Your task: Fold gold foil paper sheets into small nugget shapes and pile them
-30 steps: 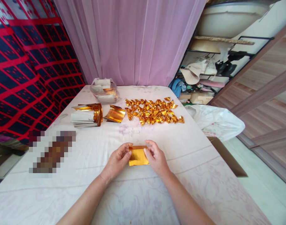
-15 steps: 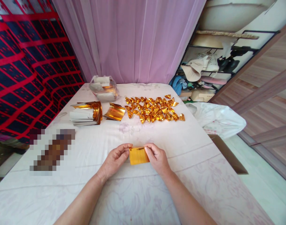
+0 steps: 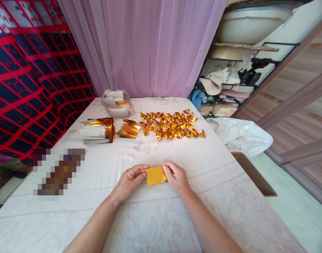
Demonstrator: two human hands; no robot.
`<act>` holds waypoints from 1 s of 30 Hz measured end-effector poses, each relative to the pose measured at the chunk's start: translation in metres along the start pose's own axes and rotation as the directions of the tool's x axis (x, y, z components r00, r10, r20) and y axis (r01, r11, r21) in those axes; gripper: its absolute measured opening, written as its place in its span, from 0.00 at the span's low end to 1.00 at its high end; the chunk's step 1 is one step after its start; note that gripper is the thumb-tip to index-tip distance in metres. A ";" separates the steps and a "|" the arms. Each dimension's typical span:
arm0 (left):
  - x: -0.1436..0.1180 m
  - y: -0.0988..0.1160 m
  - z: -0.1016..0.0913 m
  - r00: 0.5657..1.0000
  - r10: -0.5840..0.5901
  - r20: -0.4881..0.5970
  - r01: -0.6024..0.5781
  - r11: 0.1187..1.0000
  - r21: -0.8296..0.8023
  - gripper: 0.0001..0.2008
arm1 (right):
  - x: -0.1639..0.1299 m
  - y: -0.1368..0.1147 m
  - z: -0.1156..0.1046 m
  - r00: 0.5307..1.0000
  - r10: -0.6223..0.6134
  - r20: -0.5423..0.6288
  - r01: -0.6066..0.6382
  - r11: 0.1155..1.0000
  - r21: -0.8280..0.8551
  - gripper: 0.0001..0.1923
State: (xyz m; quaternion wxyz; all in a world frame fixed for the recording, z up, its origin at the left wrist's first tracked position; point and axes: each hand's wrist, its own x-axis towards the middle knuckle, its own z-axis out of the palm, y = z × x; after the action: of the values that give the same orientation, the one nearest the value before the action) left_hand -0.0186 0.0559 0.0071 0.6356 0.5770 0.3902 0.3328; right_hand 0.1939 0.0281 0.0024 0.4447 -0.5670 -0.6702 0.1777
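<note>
Head view looks down on a long surface (image 3: 102, 165) covered with a pale, faintly flowered white cloth, running away to a sheer pink curtain (image 3: 147, 45) at its far end. To the left hangs a navy fabric crossed with red lines (image 3: 26, 80); to the right stands a dark metal shelf rack (image 3: 240, 77) crowded with a beige cap, shoes and cloths, beside wood-grain panelling (image 3: 303, 105) and a pale green floor (image 3: 295, 211). A white plastic bag (image 3: 242, 135) bulges off the surface's right edge. At the near middle of the surface, one small rectangular piece of gold foil paper (image 3: 156, 175) lies flat, pinched at both short ends: the left hand (image 3: 130, 181) grips its left edge between thumb and forefinger, and the right hand (image 3: 176, 177) grips its right edge the same way, both hands resting on the cloth. Farther back lie three lots of stock: one stack of white-backed gold foil sheets (image 3: 97, 130) bent over at its end, one loose curled gold foil sheet (image 3: 129, 128) just beside it, and one clear plastic bag holding more paper (image 3: 117, 103) behind them. To the right of these spreads one heap of small folded gold foil pieces (image 3: 171, 124), too many and too overlapped to count exactly, several dozen at least. A blurred patch lies near the left edge.
</note>
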 end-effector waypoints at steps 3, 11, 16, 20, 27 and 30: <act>0.000 0.000 0.002 1.000 0.003 -0.020 -0.003 1.000 0.028 0.22 | 0.000 0.001 0.000 1.000 -0.011 -0.003 0.011 1.000 -0.008 0.12; -0.001 0.004 0.008 0.994 0.030 -0.105 -0.028 0.999 0.023 0.18 | -0.001 0.002 0.001 0.994 -0.109 0.014 0.109 0.994 -0.007 0.11; -0.002 0.003 0.007 0.981 0.105 -0.164 -0.082 0.986 0.144 0.15 | -0.001 -0.001 0.001 0.990 -0.140 -0.005 0.140 0.990 0.025 0.11; -0.003 0.000 0.003 0.926 0.311 -0.212 -0.204 0.888 0.413 0.10 | -0.003 -0.002 0.000 0.988 -0.153 -0.028 0.155 0.987 0.047 0.11; 0.001 0.000 -0.003 0.824 0.566 -0.033 -0.401 0.623 0.671 0.12 | -0.005 -0.001 -0.001 0.992 -0.125 -0.028 0.126 0.992 0.031 0.13; 0.001 -0.001 -0.003 0.816 0.578 -0.009 -0.413 0.594 0.690 0.12 | -0.006 0.001 0.000 0.994 -0.111 -0.019 0.111 0.994 0.020 0.14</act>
State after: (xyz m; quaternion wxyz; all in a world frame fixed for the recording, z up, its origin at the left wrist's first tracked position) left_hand -0.0203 0.0579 0.0059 0.2202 0.8054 0.3755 0.4022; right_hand 0.1939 0.0233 -0.0002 0.4657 -0.5258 -0.6949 0.1546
